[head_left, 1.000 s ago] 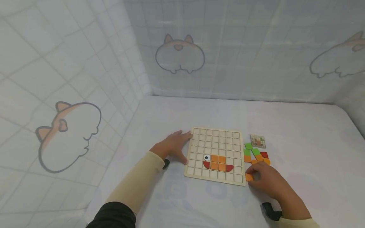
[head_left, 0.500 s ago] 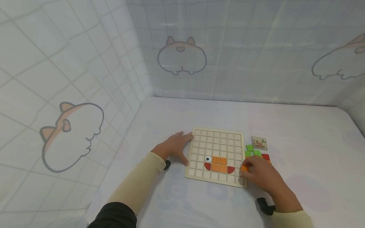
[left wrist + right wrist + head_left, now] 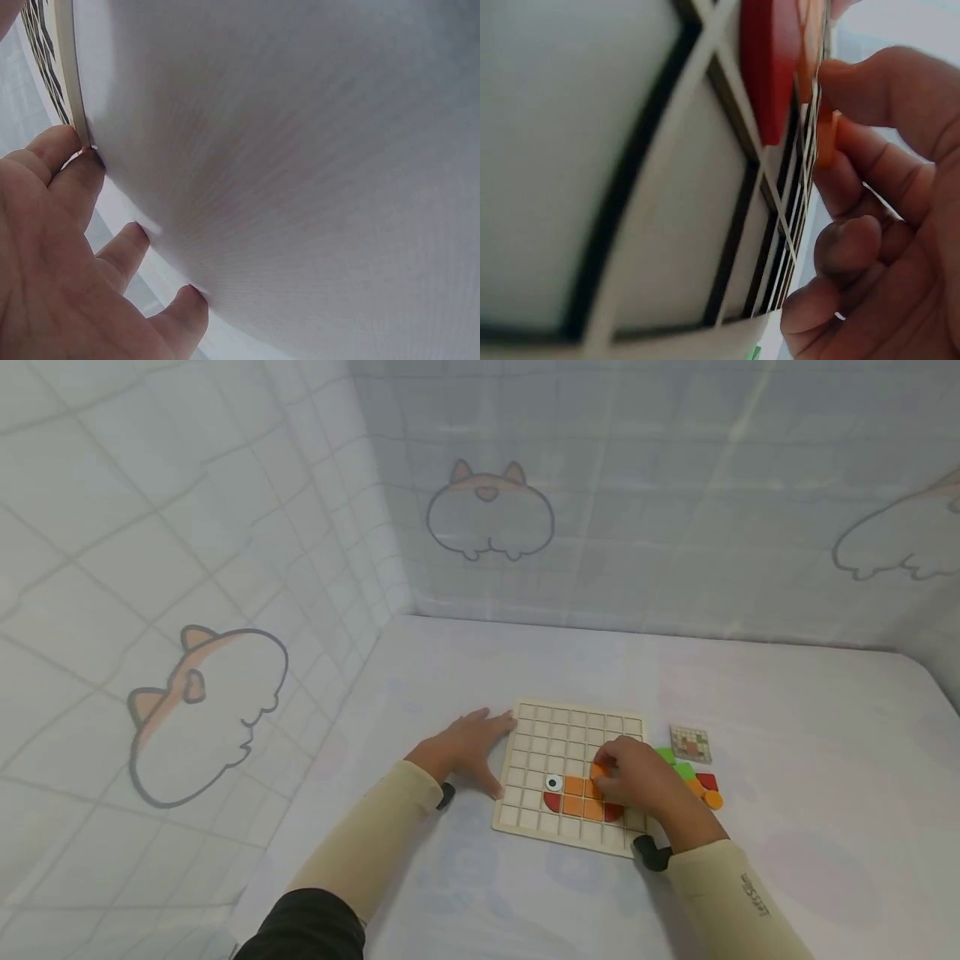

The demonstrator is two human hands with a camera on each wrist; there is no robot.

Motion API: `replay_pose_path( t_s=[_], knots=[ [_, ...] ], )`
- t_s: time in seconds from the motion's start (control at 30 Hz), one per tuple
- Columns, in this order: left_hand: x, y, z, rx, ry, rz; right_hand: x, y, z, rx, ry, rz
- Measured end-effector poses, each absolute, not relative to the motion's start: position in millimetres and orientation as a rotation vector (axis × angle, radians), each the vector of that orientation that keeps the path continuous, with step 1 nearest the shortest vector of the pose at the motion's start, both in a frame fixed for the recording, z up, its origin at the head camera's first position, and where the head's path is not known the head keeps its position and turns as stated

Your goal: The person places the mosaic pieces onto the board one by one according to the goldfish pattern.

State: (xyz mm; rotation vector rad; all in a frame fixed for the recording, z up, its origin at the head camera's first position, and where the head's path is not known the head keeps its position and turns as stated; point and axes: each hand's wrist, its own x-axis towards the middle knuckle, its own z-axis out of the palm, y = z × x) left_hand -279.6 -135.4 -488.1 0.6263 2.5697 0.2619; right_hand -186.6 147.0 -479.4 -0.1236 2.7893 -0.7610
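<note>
Orange tile (image 3: 597,771) pinched over the gridded board (image 3: 552,747)

We see the right hand (image 3: 641,777) pinching the orange tile between thumb and fingers above the gridded board; we cannot tell whether the tile touches it. Just nearer the person than the grip, and reaching to its left, four orange squares (image 3: 573,807) sit together in the cells. Farther left of the grip we find an eye tile (image 3: 553,782), with a red piece (image 3: 552,802) on its near side; a second red piece (image 3: 613,812) lies on the near side of the grip, slightly right. Well left of the grip, the left hand (image 3: 468,747) spreads its fingers and touches the board's edge. Right of the grip, off the board, we make out loose green tiles (image 3: 686,771), a red tile (image 3: 707,782) and an orange disc (image 3: 712,799), with a small pattern card (image 3: 691,744) behind them on the white table (image 3: 480,660).
</note>
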Motion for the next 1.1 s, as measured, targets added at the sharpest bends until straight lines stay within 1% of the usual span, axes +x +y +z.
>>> replay_pose_path(
  t_s=[0.27,0.5,0.67,0.9,1.1],
  knots=[
    [-278.5,-134.6,-484.4,0.643,2.577,0.236,-195.1,142.7,-481.1,-0.149,2.790,-0.746],
    [-279.1,-134.3,-483.7,0.646,2.573,0.239,-191.2,140.3,-480.7,-0.125,2.815,-0.712],
    [-278.9,-134.1,-484.2,0.617,2.578,0.241,-170.9,150.9,-476.7,-0.076,2.862,-0.696],
    [-279.3,-131.9,-485.4,0.616,2.575,0.254,-127.5,181.4,-468.9,0.120,2.862,-0.857],
    [-279.6,-134.0,-484.5,0.614,2.577,0.241,-104.1,209.9,-469.9,0.298,2.800,-0.867]
  ],
)
